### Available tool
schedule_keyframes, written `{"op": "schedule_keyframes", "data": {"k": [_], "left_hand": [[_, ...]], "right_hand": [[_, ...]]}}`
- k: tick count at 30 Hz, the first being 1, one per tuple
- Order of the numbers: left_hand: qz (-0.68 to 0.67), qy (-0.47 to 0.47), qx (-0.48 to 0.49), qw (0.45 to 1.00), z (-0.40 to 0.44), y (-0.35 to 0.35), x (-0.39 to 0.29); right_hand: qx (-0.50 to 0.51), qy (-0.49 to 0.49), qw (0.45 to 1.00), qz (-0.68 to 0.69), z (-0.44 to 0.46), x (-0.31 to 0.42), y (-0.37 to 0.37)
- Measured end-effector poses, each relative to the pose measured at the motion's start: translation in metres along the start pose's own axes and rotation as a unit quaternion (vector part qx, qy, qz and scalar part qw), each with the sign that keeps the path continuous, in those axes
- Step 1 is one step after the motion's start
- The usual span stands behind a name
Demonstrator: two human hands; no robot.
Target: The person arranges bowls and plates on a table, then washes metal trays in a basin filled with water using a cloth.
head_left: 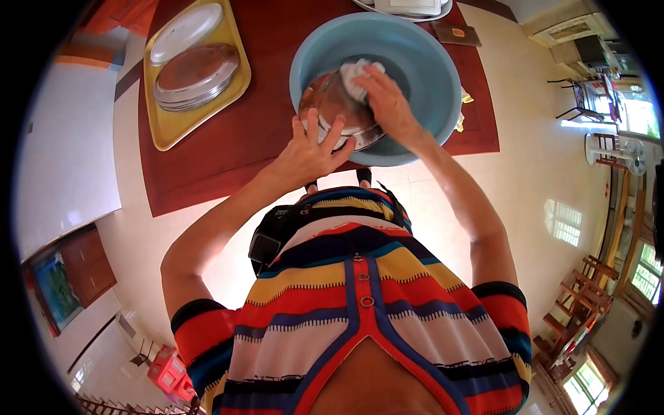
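A shiny metal plate [328,102] rests tilted inside the blue-grey basin [440,90], against its near left side. My left hand [315,146] lies with its fingers spread on the near edge of the plate. My right hand [389,104] presses a white cloth [356,77] on the plate's upper right part, its fingers bent over the cloth. Whether the basin holds water cannot be made out.
On the red table [266,149], a yellow tray [163,135] at the left holds stacked metal plates [197,72] and a white oval dish [187,33]. White dishes [408,7] stand behind the basin. A brown flat object [456,33] lies at the back right.
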State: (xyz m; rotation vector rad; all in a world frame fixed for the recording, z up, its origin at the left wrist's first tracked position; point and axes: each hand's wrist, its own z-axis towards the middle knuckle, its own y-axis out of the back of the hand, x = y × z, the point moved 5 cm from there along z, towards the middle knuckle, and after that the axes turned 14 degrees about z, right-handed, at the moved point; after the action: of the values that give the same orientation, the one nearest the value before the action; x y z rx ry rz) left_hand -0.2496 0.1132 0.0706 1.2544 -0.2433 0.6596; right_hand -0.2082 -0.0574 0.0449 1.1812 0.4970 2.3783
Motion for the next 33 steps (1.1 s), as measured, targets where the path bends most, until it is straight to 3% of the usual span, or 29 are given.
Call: {"op": "schedule_keyframes", "data": {"k": [4,6,8,13,15,18,21,25,27,33], "left_hand": [[0.001,0.009,0.019,1.0,0.004,-0.003,-0.002],[-0.003,0.011,0.02,1.0,0.005,-0.003,-0.002],[-0.004,0.015,0.021,1.0,0.005,-0.003,-0.002],[-0.024,0.014,0.007,1.0,0.003,0.0,-0.001],[-0.022,0.016,0.01,1.0,0.003,0.0,-0.001],[-0.023,0.02,0.015,0.999,0.007,-0.001,-0.003],[-0.017,0.028,0.002,0.999,0.008,-0.003,-0.005],[-0.017,0.038,0.008,0.999,0.007,-0.003,-0.006],[-0.014,0.037,0.008,0.999,0.007,-0.001,-0.004],[-0.034,0.035,0.005,0.999,0.009,0.0,0.0]], "right_hand": [[-0.014,-0.012,0.998,-0.056,0.017,-0.058,0.008],[0.015,-0.1,0.995,-0.023,0.02,-0.091,0.005],[0.006,-0.077,0.996,-0.052,0.031,-0.106,-0.001],[0.045,-0.057,0.994,-0.085,0.055,-0.07,-0.02],[0.119,0.002,0.99,0.071,0.06,-0.037,-0.038],[0.169,0.043,0.984,0.044,0.05,0.017,-0.058],[0.185,0.012,0.982,0.019,0.032,0.025,-0.056],[0.078,0.049,0.996,0.001,0.013,0.025,-0.013],[0.081,0.008,0.993,-0.083,0.005,-0.004,0.006],[0.022,-0.156,0.984,-0.083,-0.014,-0.079,0.035]]}}
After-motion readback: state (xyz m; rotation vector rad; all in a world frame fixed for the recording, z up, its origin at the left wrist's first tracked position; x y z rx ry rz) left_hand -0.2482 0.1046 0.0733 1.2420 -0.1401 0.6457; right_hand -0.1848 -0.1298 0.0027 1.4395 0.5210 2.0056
